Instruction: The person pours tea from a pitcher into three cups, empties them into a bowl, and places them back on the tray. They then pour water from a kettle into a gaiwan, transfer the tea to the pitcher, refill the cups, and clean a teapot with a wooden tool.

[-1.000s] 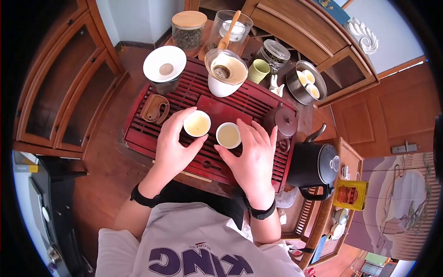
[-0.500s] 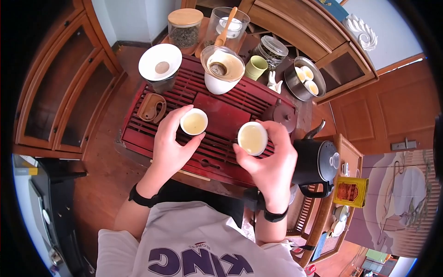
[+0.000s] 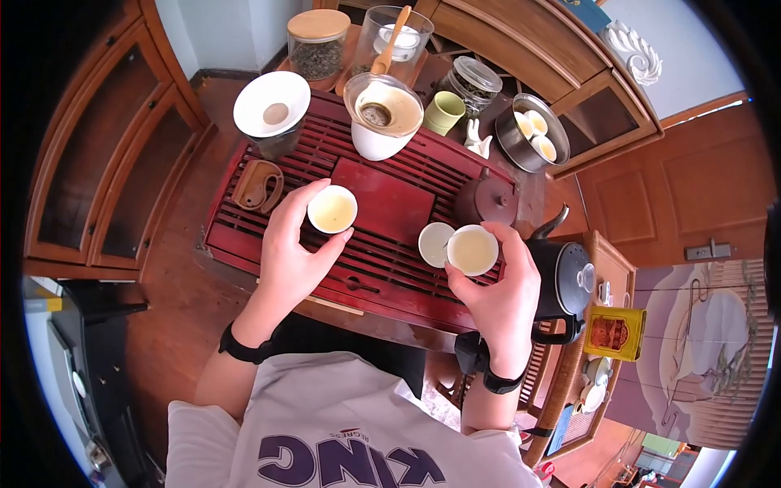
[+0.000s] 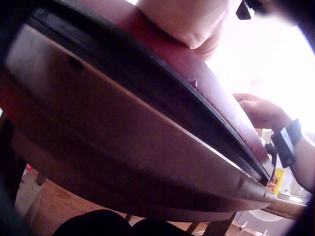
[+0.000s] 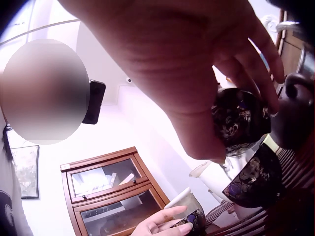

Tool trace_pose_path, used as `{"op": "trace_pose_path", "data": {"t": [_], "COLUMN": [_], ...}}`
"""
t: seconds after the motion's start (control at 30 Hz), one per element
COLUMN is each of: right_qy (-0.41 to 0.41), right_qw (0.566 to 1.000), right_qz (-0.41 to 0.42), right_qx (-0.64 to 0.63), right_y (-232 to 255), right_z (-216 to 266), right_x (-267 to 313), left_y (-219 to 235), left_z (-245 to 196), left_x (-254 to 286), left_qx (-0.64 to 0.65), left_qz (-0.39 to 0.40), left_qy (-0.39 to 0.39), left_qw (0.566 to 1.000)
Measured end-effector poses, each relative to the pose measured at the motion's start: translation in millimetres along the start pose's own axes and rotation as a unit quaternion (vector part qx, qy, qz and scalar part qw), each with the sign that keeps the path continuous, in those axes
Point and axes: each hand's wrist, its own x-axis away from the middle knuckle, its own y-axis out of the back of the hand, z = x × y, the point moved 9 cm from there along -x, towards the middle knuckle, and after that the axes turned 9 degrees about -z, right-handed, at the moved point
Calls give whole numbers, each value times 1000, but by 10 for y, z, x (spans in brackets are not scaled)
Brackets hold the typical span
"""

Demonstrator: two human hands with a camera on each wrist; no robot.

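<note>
My left hand (image 3: 290, 252) grips a small teacup (image 3: 332, 209) of pale yellow tea by its sides, over the slatted tray (image 3: 244, 236). To the right, my right hand (image 3: 504, 285) pinches a second teacup (image 3: 473, 250), also with tea in it, between thumb and fingers. Behind its left edge a third teacup (image 3: 434, 246) with a white inside is partly covered in the head view. The right wrist view shows the held cup (image 5: 241, 118) with a dark patterned outside, above a similar cup (image 5: 258, 177). A brown clay teapot (image 3: 488, 199) stands just beyond.
Farther back on the tray are a white pitcher with a strainer (image 3: 382, 114) and a white funnel-shaped bowl (image 3: 272, 102). A wooden holder (image 3: 259, 185) lies at left. A black kettle (image 3: 561, 281) stands right of the tray; tea jars (image 3: 317, 49) line the back.
My right hand has lifted its teacup and carried it to the right. A third teacup now shows beside it. My left hand still holds its cup.
</note>
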Motion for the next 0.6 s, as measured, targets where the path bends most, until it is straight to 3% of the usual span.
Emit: {"op": "trace_pose_path", "data": {"t": [0.6], "right_qy": [70], "right_qw": [996], "right_qz": [-11], "right_qx": [46], "right_y": [38], "right_z": [74], "right_x": [-60], "left_y": [2], "left_z": [11], "left_x": [2], "left_qx": [-19], "left_qz": [19], "left_qy": [11], "left_qw": [1000]}}
